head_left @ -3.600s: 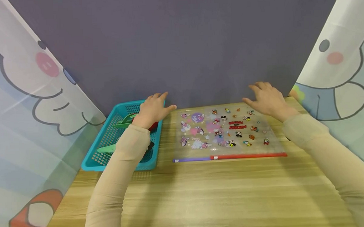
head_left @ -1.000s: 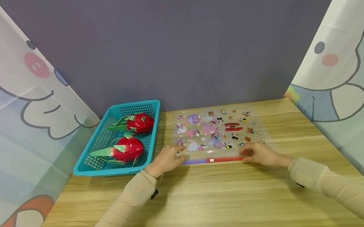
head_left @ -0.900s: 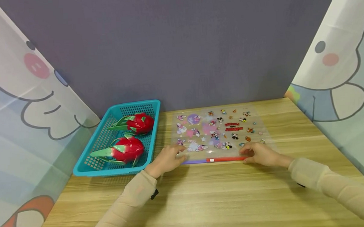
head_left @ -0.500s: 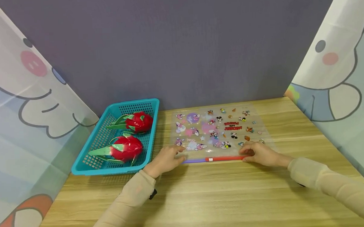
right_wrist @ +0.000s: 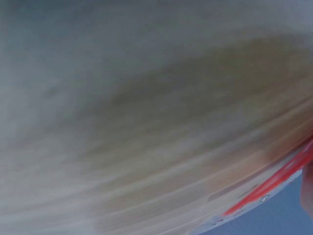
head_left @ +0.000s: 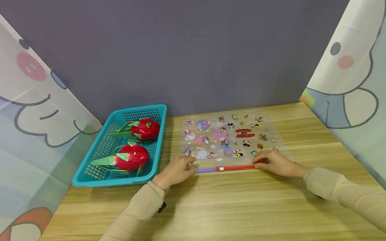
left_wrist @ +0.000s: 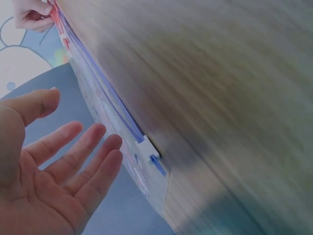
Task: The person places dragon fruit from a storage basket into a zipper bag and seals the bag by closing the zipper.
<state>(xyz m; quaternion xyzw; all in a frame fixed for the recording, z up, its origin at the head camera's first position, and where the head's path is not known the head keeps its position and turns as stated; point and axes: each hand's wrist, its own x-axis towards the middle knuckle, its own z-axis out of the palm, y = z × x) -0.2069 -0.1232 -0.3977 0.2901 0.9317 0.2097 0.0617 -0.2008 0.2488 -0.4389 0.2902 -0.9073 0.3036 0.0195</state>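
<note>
Pinching the red-edged pouch (head_left: 249, 139) at its near side: right-hand grip (head_left: 274, 163); left-hand grip (head_left: 176, 171) relaxed at near left corner of the purple-edged pouch (head_left: 196, 135).

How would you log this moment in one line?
left hand near purple zip, holding nothing; right hand pinching red zip; overlapping bags on table; basket holding two red fruits

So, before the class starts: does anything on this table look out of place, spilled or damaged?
Mostly tidy, but the red lettering on the red-zip bag stands out: in the head view it is upside down. Nothing looks spilled or damaged; the near fruit and the far fruit both lie inside the basket.
</note>
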